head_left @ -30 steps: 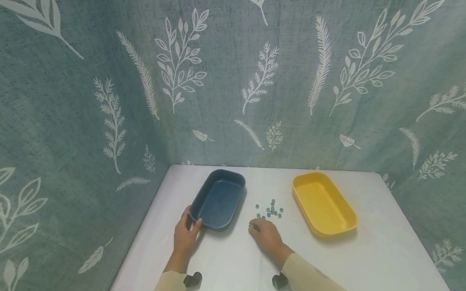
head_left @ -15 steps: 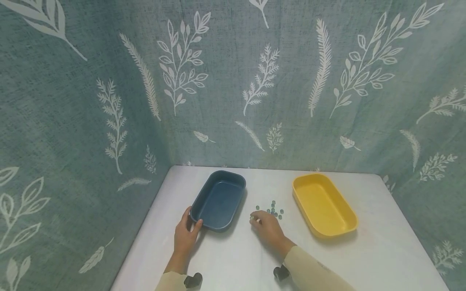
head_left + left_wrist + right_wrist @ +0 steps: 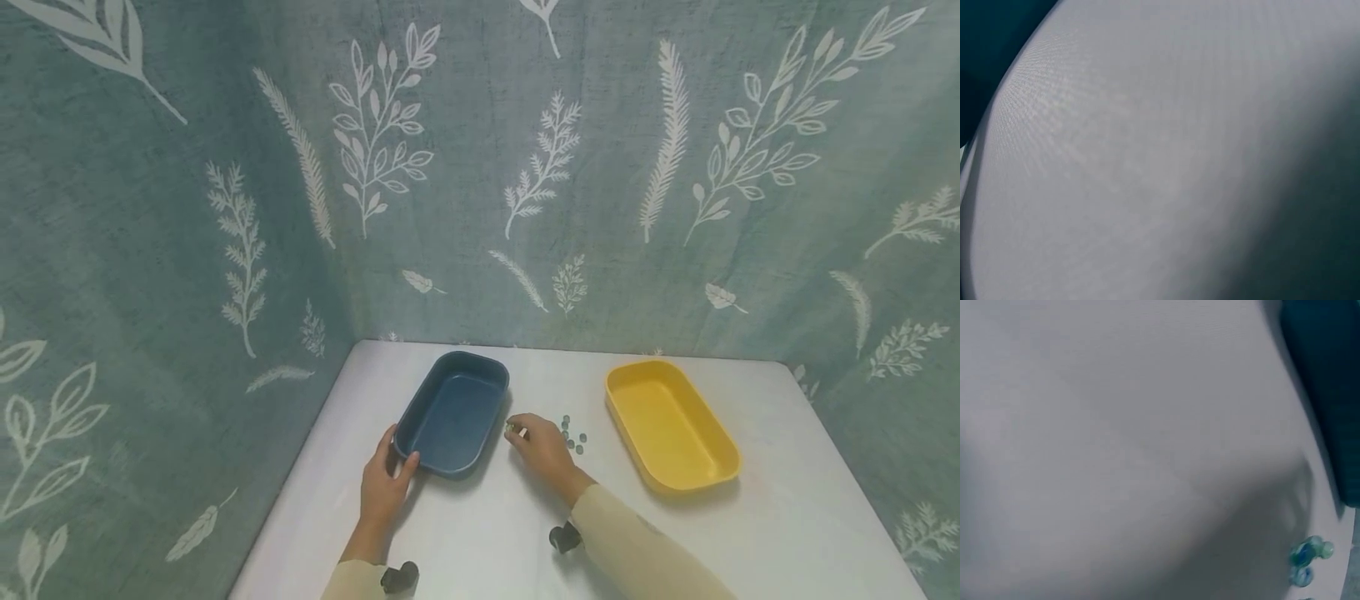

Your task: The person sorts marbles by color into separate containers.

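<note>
In the head view my left hand [image 3: 383, 487] grips the near left corner of a dark blue tray [image 3: 455, 412], its thumb at the near rim and its fingers along the outer side. My right hand [image 3: 544, 450] is just right of this tray, pinching a small greenish glass marble [image 3: 509, 427] between thumb and fingertips. Several loose marbles [image 3: 582, 437] lie on the table beyond it, partly hidden by the hand. The right wrist view shows a cluster of blue-green marbles [image 3: 1303, 555] near the dark tray side [image 3: 1329, 394].
A yellow tray [image 3: 672, 427] stands on the right of the white table [image 3: 480, 533]. Leaf-patterned green cloth [image 3: 480, 167] rises behind the table and along its left side. The left wrist view shows mostly table surface [image 3: 1116, 156].
My right hand has lifted away from the loose marbles and moved left and farther forward, towards the blue tray, with the pinched marble. My left hand keeps its grip on the tray.
</note>
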Available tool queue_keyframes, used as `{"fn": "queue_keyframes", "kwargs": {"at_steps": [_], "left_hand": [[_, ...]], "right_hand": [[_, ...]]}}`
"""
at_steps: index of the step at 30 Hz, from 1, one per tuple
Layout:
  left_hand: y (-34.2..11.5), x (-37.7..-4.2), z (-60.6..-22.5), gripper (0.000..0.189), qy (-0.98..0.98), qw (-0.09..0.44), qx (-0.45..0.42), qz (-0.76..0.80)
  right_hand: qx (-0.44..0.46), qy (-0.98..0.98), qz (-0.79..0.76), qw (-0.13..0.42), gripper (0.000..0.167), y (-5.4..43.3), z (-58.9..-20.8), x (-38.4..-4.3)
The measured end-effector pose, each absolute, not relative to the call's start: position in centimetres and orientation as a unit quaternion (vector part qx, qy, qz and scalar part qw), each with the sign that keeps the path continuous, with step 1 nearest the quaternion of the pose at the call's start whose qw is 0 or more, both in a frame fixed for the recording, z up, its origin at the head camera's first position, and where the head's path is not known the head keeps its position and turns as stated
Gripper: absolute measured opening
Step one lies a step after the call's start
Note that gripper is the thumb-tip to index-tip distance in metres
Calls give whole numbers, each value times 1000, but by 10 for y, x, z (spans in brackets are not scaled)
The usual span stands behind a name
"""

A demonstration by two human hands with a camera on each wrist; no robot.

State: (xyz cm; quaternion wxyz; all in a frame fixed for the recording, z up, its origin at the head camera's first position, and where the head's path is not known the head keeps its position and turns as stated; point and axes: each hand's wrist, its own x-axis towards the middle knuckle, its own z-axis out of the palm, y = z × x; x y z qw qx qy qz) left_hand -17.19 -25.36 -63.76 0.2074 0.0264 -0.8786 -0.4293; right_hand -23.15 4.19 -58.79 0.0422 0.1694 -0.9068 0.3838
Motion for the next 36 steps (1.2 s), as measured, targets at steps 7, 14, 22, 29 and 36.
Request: {"fn": "queue_keyframes", "kwargs": {"at_steps": [7, 14, 22, 29, 36], "left_hand": [[-254, -176, -635, 71, -882, 200, 27, -426], [-255, -173, -641, 71, -885, 200, 42, -417], [-253, -173, -644, 70, -880, 209, 39, -424], [-252, -171, -640, 69, -880, 196, 41, -431], [-253, -171, -639, 69, -882, 196, 46, -426]], "right_hand": [[181, -907, 376, 54, 22, 33, -573, -242], [178, -911, 370, 34, 22, 23, -570, -247], [162, -912, 377, 21, 23, 13, -572, -248], [147, -910, 386, 19, 23, 7, -580, -249], [155, -909, 386, 29, 21, 6, -583, -250]]}}
